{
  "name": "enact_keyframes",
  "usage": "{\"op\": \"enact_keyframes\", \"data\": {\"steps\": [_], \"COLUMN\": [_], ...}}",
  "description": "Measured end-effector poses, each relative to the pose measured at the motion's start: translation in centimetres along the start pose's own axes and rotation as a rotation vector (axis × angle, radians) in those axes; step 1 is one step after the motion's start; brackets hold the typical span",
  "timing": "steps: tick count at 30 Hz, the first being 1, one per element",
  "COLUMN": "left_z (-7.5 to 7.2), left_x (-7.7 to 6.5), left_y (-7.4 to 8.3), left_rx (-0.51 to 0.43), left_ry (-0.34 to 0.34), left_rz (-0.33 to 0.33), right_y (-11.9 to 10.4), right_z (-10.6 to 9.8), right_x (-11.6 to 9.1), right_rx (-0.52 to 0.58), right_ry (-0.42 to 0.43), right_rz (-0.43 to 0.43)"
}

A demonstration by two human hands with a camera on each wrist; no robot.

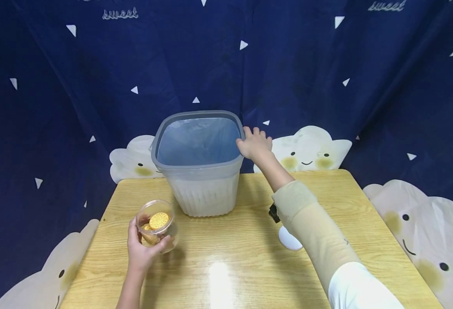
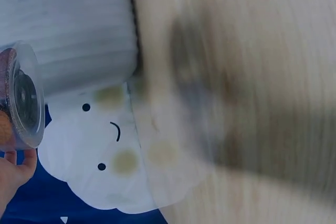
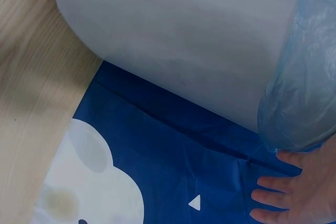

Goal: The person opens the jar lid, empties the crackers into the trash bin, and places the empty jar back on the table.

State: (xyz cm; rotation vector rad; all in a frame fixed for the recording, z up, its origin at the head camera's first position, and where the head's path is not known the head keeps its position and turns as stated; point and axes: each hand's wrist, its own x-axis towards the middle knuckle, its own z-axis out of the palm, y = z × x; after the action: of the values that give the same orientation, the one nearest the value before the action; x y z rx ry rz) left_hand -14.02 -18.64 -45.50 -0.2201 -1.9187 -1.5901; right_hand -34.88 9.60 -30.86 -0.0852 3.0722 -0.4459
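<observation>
My left hand point(image 1: 143, 249) grips a clear plastic jar point(image 1: 174, 236) around its side, slightly tilted, over the left part of the table. Round yellow biscuits point(image 1: 159, 220) show inside through its open top; dark pieces also show in the left wrist view. A white bin point(image 1: 207, 195) with a grey rim point(image 1: 195, 166) stands at the back. Thin bluish plastic bag point(image 3: 304, 87) lines it and hangs over the outside. My right hand point(image 1: 256, 145) is at the bin's right rim, fingers straight and spread, fingertips close to the bag's edge.
A white round disc point(image 1: 288, 239) lies on the wooden table point(image 1: 195, 266), partly covered by my right sleeve. Beside the sleeve is a small black object point(image 1: 274, 213). A dark blue curtain point(image 1: 164, 56) with white triangles and clouds hangs around the table.
</observation>
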Motion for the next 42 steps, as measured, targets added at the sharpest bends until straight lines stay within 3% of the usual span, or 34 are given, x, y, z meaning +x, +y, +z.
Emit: {"op": "enact_keyframes", "data": {"steps": [21,31,42], "left_z": [-0.8,-0.9,-1.3], "left_x": [3.1,4.6,6.5], "left_y": [1.2,2.1,3.1], "left_rx": [0.079,0.122,0.157], "left_ry": [0.081,0.091,0.119], "left_rz": [0.037,-0.011,0.032], "right_y": [-0.1,0.0,0.0], "right_z": [0.1,0.1,0.2], "right_x": [0.1,0.0,0.0], "right_rx": [0.004,0.002,0.003], "right_ry": [0.001,0.007,-0.003], "right_rz": [0.003,0.003,0.007]}}
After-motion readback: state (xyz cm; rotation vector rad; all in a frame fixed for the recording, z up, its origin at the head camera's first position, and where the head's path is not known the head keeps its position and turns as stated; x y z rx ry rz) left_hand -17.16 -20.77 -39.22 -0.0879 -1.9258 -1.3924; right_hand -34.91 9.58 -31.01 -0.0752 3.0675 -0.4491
